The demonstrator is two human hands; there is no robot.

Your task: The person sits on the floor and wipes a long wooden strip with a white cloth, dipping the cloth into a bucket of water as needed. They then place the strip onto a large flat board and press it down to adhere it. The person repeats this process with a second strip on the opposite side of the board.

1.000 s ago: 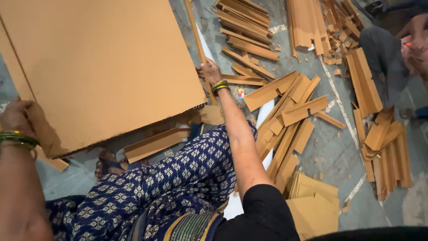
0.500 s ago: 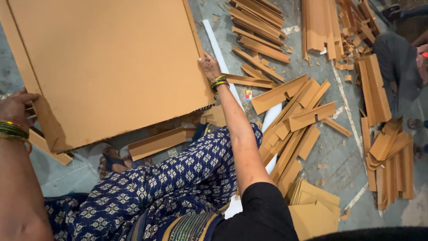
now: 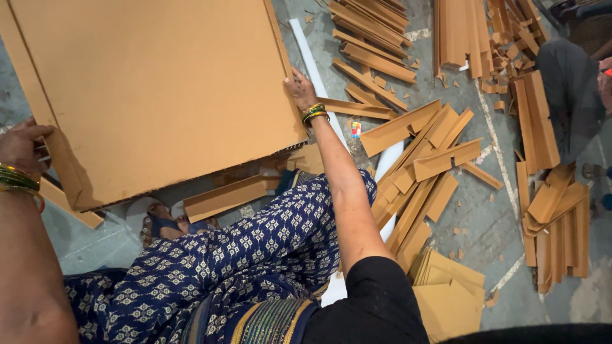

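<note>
A large brown cardboard sheet (image 3: pixel 159 89) fills the upper left of the head view, tilted above the floor. My left hand (image 3: pixel 22 145), with green bangles at the wrist, grips its left edge. My right hand (image 3: pixel 299 86), also with bangles, holds its right edge near the lower corner. A long white strip (image 3: pixel 312 60) lies on the floor just beyond my right hand. My legs in blue patterned cloth (image 3: pixel 210 261) stretch out below the sheet.
Many folded cardboard strips (image 3: pixel 421 172) lie scattered on the grey floor to the right, with neater stacks (image 3: pixel 370 32) at the top. A folded piece (image 3: pixel 223 197) lies under the sheet. Another person's leg (image 3: pixel 567 95) is at the far right. Flat cardboard pieces (image 3: pixel 446 293) sit at bottom right.
The large sheet has shifted to the right and now covers more of the view. My right hand moved with its edge, and my left hand rose along the left edge.
</note>
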